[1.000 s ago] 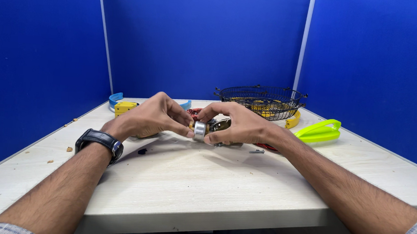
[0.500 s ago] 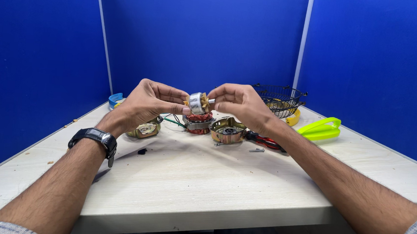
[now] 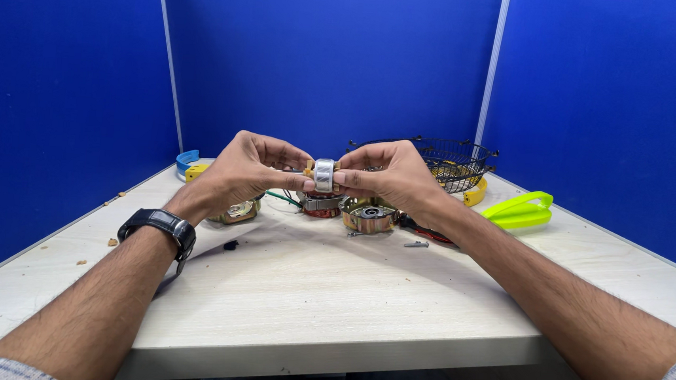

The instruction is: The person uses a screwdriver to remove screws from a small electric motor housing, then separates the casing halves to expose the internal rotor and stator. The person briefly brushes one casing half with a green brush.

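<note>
At the far left of the table (image 3: 282,305) a blue curved piece (image 3: 186,159) and a yellow piece (image 3: 195,172) lie near the back corner, well apart from the hands. The left hand (image 3: 248,172), with a black wristwatch (image 3: 163,225) on its wrist, is raised above the table and pinches the left end of a small silver cylindrical part (image 3: 324,175); under its heel a round metal motor piece (image 3: 235,210) sits on the table. The cylinder is held in the air between both hands, at the middle of the view, with its long axis running left to right, one end to each hand, so both are equally near it. The right hand (image 3: 390,178) pinches the right end with thumb and fingers. Just below and behind the part lie a coil with red winding (image 3: 322,206) and a metal housing (image 3: 370,216), with a loose screw (image 3: 417,244) near them. Further right a black wire basket (image 3: 455,160) stands by the back wall, and a lime green plastic piece (image 3: 519,212) lies toward the right edge. The near table is open room.
</note>
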